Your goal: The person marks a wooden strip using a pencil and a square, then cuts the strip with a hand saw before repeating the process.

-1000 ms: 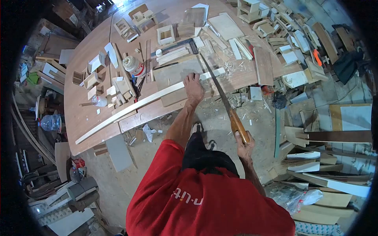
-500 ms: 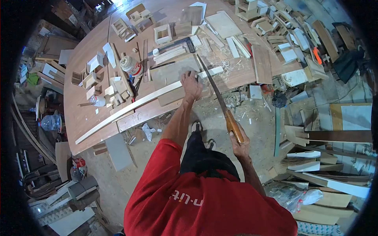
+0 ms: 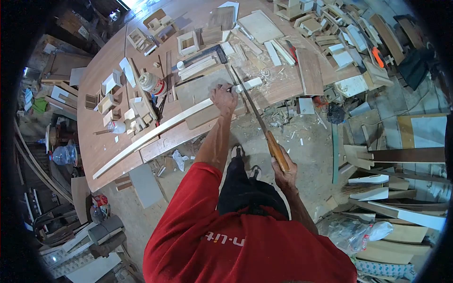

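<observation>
A long pale wood strip point(image 3: 155, 130) lies slantwise over the workbench's near edge, on top of a flat board point(image 3: 202, 119). My left hand point(image 3: 224, 98) is closed over the strip close to its right end, pressing it down. A small dark thing shows at its fingers, too small to name. In my right hand point(image 3: 284, 172) is the wooden handle of a handsaw point(image 3: 255, 109). Its long blade points up and away, crossing the strip just right of my left hand. A short length of strip sticks out beyond the blade. Whether the teeth sit in a cut cannot be made out.
On the workbench point(image 3: 108, 158) stand a glue jar point(image 3: 152, 83), a small white cup point(image 3: 116, 126), little wooden frames point(image 3: 188, 43) and a framing square point(image 3: 222, 53). Shavings and a brown board point(image 3: 309, 70) lie to the right. Wood offcuts point(image 3: 370, 193) crowd the floor at right.
The view has shifted slightly, moving the bench a little left. The saw still crosses the strip with only a small shift, and both hands keep their holds.
</observation>
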`<state>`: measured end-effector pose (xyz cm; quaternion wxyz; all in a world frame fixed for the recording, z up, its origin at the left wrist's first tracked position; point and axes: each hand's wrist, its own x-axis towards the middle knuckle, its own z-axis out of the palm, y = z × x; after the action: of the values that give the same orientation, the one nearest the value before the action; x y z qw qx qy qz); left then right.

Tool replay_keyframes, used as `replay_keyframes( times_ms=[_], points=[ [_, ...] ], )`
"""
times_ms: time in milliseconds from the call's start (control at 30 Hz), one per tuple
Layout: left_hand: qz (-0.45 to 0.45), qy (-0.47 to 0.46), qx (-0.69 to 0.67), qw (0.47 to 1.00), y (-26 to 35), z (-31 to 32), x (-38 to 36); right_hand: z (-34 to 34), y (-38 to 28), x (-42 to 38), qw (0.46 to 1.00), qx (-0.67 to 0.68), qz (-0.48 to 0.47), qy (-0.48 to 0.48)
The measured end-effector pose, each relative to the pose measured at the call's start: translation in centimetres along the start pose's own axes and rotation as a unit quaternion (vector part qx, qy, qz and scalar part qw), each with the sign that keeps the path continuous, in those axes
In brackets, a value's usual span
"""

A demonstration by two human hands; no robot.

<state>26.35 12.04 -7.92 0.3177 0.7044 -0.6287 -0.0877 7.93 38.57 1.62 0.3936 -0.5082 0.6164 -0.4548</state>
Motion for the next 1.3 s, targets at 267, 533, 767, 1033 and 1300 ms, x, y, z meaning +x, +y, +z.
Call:
replay_keyframes(
  times_ms=[267,533,767,1033,1300],
  points=[
    [0.053,0.023,0.028,0.998,-0.4,0.2,0.0,-1.5,-0.6,-1.1,0.998,-0.037,-0.052,0.013],
    [0.022,0.021,0.009,0.999,-0.3,0.4,-0.2,-1.8,-0.7,-1.5,0.995,-0.071,-0.064,0.01],
    [0.015,0.031,-0.011,0.999,0.0,0.4,-0.3,-1.5,-0.8,-1.6,0.996,-0.065,-0.065,0.019],
    [0.003,0.005,-0.015,1.0,-0.3,0.5,-0.1,-1.2,-1.3,-2.1,0.996,-0.058,-0.058,0.023],
    [-0.008,0.001,0.0,1.0,-0.3,0.6,0.2,-0.9,-1.7,-2.6,0.994,-0.077,-0.077,0.031]
  ],
)
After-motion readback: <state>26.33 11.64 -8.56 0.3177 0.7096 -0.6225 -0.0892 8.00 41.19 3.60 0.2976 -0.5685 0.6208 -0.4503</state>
